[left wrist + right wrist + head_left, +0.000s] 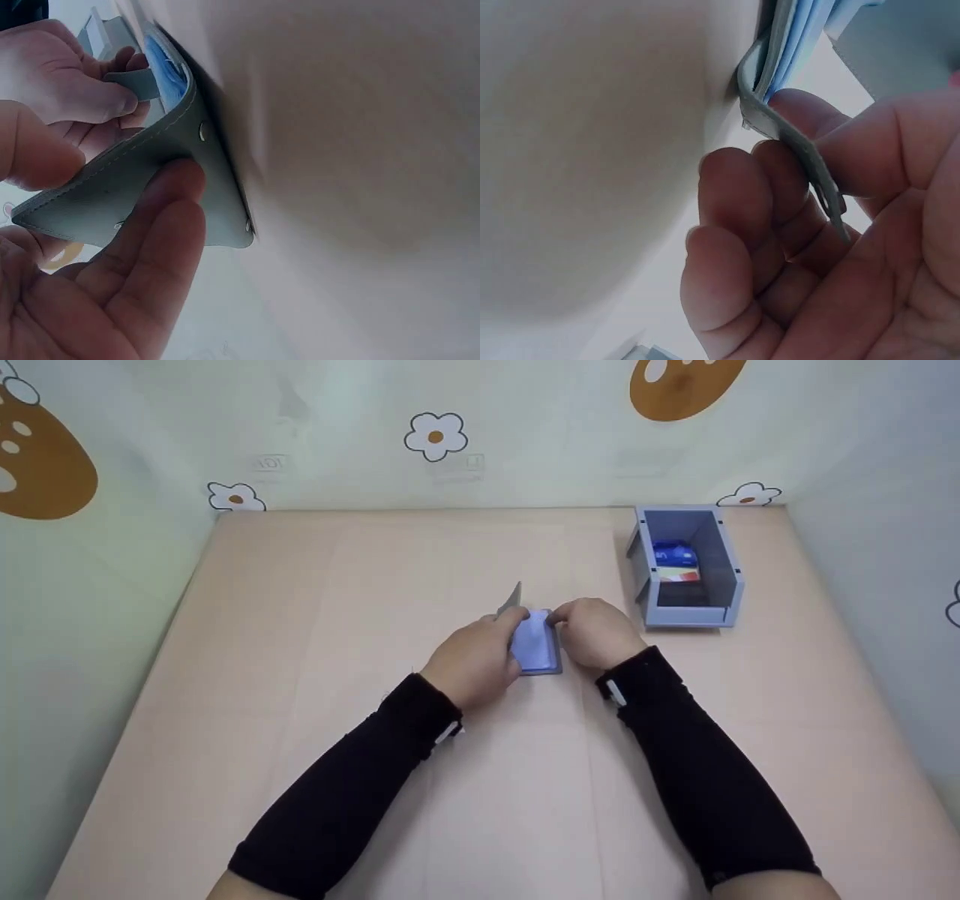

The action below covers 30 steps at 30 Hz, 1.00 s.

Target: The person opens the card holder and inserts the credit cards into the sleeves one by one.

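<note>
A grey card holder (556, 658) with blue-tinted plastic sleeves (532, 641) lies open on the table, between the two hands. My left hand (476, 660) holds its raised cover (217, 199), thumb on the inner side and fingers against the outside, where metal snaps show. At the right edge my right hand (600, 631) pinches the short closing strap (802, 150) between thumb and fingers. The strap is bent outward, and a metal snap shows near its end in the right wrist view. Part of the sleeves is hidden behind the left hand in the head view.
A grey-blue plastic bin (686, 619) stands at the back right, beyond the right hand. Inside it lie a blue card (675, 555) and a red and yellow one (679, 575). Patterned walls (337, 450) enclose the table at the back and sides.
</note>
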{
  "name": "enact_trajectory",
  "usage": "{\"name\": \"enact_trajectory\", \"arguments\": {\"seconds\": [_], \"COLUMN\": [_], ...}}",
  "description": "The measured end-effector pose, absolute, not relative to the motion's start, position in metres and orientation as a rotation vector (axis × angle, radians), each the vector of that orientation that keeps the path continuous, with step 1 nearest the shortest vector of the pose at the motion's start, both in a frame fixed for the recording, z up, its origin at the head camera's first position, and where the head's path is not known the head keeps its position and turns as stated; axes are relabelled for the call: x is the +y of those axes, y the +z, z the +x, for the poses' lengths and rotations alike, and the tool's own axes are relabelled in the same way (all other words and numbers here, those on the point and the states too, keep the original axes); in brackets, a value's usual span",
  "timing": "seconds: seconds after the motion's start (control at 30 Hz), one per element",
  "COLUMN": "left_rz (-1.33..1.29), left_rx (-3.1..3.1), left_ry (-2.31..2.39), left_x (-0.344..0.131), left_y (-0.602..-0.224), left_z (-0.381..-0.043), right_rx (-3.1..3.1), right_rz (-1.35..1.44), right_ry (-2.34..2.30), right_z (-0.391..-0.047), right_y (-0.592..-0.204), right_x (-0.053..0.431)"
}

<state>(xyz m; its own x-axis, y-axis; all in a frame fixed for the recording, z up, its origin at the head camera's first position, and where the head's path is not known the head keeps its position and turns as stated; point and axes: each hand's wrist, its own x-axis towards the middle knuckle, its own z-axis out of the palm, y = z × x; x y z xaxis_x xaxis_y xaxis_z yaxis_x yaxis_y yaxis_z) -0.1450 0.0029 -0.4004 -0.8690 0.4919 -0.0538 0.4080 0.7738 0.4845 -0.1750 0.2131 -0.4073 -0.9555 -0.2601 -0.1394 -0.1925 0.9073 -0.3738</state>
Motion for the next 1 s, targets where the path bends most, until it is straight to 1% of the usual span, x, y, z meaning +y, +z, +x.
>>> {"name": "enact_trajectory", "arguments": {"seconds": [0.5, 1.0], "left_rz": [0.542, 0.425], "left_rx": [2.787, 2.829], "left_ry": [0.794, 0.698], "left_x": [-0.014, -0.030], "left_y": [-0.390, -0.395], "left_z": [-0.155, -0.166], "right_rx": [2.874, 2.876], "right_rz": [-0.306, -0.266], "right_ry": [-0.554, -0.536], "right_z": [-0.175, -0.175], "right_y": [-0.408, -0.412], "right_x": [0.209, 0.206]}}
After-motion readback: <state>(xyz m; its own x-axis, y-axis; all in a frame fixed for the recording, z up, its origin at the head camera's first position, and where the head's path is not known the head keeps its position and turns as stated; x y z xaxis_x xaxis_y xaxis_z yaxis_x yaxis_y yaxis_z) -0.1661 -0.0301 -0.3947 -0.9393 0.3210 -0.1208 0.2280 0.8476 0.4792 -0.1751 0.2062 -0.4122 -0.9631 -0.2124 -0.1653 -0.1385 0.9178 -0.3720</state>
